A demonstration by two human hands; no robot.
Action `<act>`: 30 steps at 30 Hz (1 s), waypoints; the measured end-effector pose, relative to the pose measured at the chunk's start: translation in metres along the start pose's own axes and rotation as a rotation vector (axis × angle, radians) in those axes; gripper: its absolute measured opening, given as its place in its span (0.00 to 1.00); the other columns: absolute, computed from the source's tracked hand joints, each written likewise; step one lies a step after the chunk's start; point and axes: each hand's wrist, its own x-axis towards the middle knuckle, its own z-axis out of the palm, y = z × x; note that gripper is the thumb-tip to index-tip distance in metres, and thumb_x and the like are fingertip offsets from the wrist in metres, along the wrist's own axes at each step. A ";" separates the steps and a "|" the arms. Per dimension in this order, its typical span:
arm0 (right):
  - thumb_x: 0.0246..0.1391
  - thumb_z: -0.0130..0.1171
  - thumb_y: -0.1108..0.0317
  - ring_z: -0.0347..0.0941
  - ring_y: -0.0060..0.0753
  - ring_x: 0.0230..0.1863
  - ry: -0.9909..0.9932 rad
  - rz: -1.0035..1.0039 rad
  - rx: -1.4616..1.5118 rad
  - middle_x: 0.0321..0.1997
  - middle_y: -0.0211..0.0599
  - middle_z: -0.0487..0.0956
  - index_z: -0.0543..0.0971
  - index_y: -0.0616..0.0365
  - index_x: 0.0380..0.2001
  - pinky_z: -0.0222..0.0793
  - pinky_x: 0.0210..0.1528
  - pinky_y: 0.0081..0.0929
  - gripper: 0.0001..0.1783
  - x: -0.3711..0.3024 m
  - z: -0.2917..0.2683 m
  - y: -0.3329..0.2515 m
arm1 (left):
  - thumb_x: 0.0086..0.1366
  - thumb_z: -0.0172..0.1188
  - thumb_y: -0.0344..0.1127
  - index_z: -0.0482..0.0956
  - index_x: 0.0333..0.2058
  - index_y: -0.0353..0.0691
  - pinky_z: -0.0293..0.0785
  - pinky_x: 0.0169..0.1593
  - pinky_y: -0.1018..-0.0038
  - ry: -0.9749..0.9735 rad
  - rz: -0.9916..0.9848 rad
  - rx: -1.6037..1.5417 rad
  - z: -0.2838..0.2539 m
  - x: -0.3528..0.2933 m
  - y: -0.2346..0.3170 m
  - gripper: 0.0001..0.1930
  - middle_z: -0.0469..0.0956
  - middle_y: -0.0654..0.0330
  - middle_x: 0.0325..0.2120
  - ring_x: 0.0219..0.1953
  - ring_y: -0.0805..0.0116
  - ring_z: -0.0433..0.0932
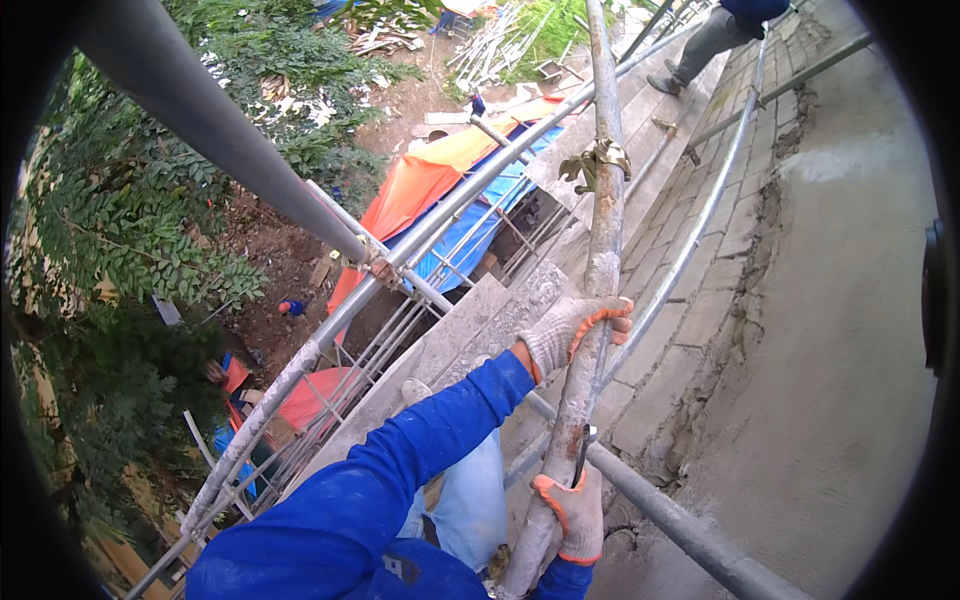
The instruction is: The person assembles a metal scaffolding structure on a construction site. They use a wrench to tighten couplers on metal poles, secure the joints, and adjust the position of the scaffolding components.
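A grey, rust-marked scaffold pipe (pixel 604 225) slants up from the lower middle, a metal coupler (pixel 608 155) fixed around it near the top. My left hand (pixel 570 335), in a whitish knit glove with an orange edge, is closed around this pipe at mid-height. Lower down, my right hand (pixel 580 515) wears a matching glove and wraps the same pipe from its right side. Just above that hand, a narrow dark piece (pixel 583 452) lies along the pipe by a shiny bolt; its kind is unclear. Another pipe (pixel 690 530) crosses behind.
Plank walkways (pixel 455 330) run beside a rough block-and-plaster wall (pixel 830 300). Scaffold rails (pixel 320 340) edge the left side. Far below lie orange and blue tarps (pixel 440 165), trees (pixel 130 220) and bare soil. Another person (pixel 710 45) stands on the planks at upper right.
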 end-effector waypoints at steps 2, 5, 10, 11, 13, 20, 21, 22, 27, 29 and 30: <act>0.47 0.76 0.72 0.74 0.17 0.30 0.005 -0.043 -0.156 0.29 0.32 0.81 0.81 0.68 0.43 0.74 0.34 0.23 0.21 0.005 -0.005 0.014 | 0.60 0.75 0.35 0.78 0.42 0.36 0.83 0.31 0.72 0.056 -0.052 -0.006 -0.006 -0.006 -0.024 0.17 0.81 0.55 0.31 0.26 0.67 0.82; 0.48 0.75 0.72 0.72 0.17 0.28 -0.002 -0.001 -0.187 0.27 0.30 0.80 0.81 0.69 0.39 0.71 0.32 0.23 0.18 0.012 -0.007 0.015 | 0.60 0.73 0.29 0.67 0.52 0.34 0.81 0.27 0.70 0.096 0.057 0.085 -0.018 -0.014 -0.063 0.26 0.78 0.55 0.30 0.26 0.66 0.80; 0.50 0.74 0.70 0.70 0.16 0.27 0.037 0.126 -0.106 0.27 0.27 0.79 0.80 0.68 0.37 0.69 0.30 0.23 0.16 0.027 -0.009 0.027 | 0.60 0.74 0.29 0.64 0.60 0.33 0.85 0.33 0.71 0.187 -0.073 0.216 -0.053 -0.023 -0.116 0.34 0.80 0.53 0.39 0.34 0.67 0.84; 0.51 0.74 0.70 0.70 0.16 0.28 0.022 0.119 -0.090 0.27 0.27 0.79 0.80 0.67 0.37 0.69 0.30 0.23 0.15 0.028 -0.009 0.031 | 0.60 0.74 0.30 0.63 0.60 0.33 0.85 0.33 0.71 0.189 -0.079 0.239 -0.062 -0.026 -0.123 0.34 0.80 0.53 0.40 0.34 0.67 0.84; 0.51 0.74 0.69 0.71 0.16 0.29 0.014 0.108 -0.063 0.28 0.26 0.79 0.81 0.66 0.38 0.69 0.31 0.23 0.15 0.033 -0.013 0.041 | 0.63 0.72 0.34 0.62 0.63 0.32 0.83 0.45 0.69 0.212 -0.149 0.286 -0.070 -0.034 -0.133 0.35 0.78 0.52 0.47 0.43 0.66 0.83; 0.52 0.74 0.66 0.73 0.15 0.32 0.055 0.065 0.002 0.31 0.25 0.81 0.83 0.62 0.39 0.71 0.33 0.21 0.15 0.054 -0.029 0.036 | 0.65 0.69 0.54 0.42 0.74 0.30 0.56 0.74 0.64 0.194 -0.160 0.816 -0.058 -0.205 -0.139 0.55 0.55 0.37 0.72 0.75 0.52 0.55; 0.53 0.74 0.66 0.73 0.15 0.32 0.042 0.077 -0.021 0.31 0.25 0.81 0.83 0.62 0.39 0.71 0.34 0.21 0.14 0.061 -0.029 0.027 | 0.64 0.70 0.55 0.42 0.74 0.29 0.56 0.74 0.63 0.166 -0.273 0.862 -0.045 -0.234 -0.141 0.56 0.56 0.36 0.71 0.75 0.51 0.55; 0.53 0.73 0.66 0.73 0.15 0.32 0.036 0.090 -0.044 0.32 0.25 0.81 0.83 0.61 0.39 0.71 0.34 0.21 0.14 0.069 -0.031 0.019 | 0.63 0.71 0.56 0.43 0.73 0.28 0.56 0.74 0.61 0.130 -0.391 0.902 -0.033 -0.256 -0.142 0.57 0.56 0.36 0.71 0.75 0.49 0.55; 0.57 0.70 0.58 0.78 0.22 0.27 -0.058 -0.032 0.165 0.31 0.34 0.83 0.83 0.62 0.40 0.74 0.29 0.23 0.17 0.155 -0.041 -0.024 | 0.53 0.77 0.57 0.47 0.72 0.26 0.58 0.73 0.60 -0.001 -0.156 1.070 -0.003 -0.241 -0.151 0.63 0.56 0.32 0.69 0.73 0.40 0.57; 0.59 0.68 0.52 0.78 0.22 0.24 -0.065 -0.060 0.260 0.30 0.34 0.83 0.82 0.62 0.43 0.75 0.27 0.23 0.22 0.212 -0.043 -0.036 | 0.50 0.78 0.58 0.50 0.71 0.24 0.59 0.72 0.60 0.110 -0.082 1.100 -0.004 -0.188 -0.134 0.63 0.58 0.32 0.68 0.72 0.40 0.58; 0.59 0.67 0.48 0.77 0.21 0.23 -0.077 -0.058 0.310 0.30 0.32 0.83 0.82 0.62 0.45 0.74 0.26 0.22 0.26 0.236 -0.040 -0.037 | 0.49 0.79 0.58 0.51 0.70 0.23 0.60 0.72 0.59 0.184 -0.042 1.180 -0.009 -0.162 -0.127 0.63 0.59 0.32 0.67 0.71 0.41 0.60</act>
